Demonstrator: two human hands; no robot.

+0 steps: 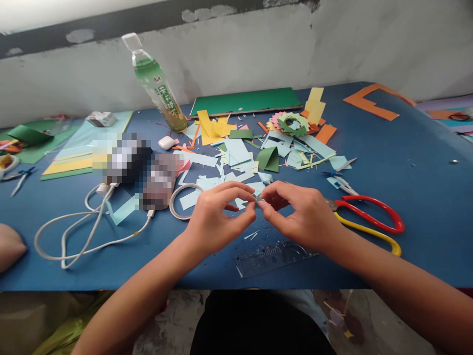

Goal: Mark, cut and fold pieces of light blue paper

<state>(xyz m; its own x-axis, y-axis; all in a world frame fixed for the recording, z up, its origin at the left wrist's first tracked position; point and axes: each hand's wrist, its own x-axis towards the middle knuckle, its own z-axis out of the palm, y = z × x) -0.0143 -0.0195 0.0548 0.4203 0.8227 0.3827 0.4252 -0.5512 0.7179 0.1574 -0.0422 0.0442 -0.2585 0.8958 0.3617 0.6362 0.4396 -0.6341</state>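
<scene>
My left hand [221, 209] and my right hand [295, 209] meet above the table, thumbs and forefingers pinched almost tip to tip. Between them is a small piece of pale green-blue paper [257, 201], mostly covered by the fingertips, so its shape cannot be made out. Under my hands lies a clear plastic ruler [275, 257], with a few thin paper slivers [252, 236] beside it. Scissors with red and yellow handles [369, 217] lie partly behind my right hand. Left of my left hand is a roll of tape [175, 209].
Light blue, green and yellow paper scraps [236, 153] cover the middle. A ring of folded paper [291, 123] sits behind them. A drink bottle [158, 88], a green board [246, 101], white cables [84, 246] and a compass [342, 180] are around. Another person's elbow or arm [11, 249] shows at left.
</scene>
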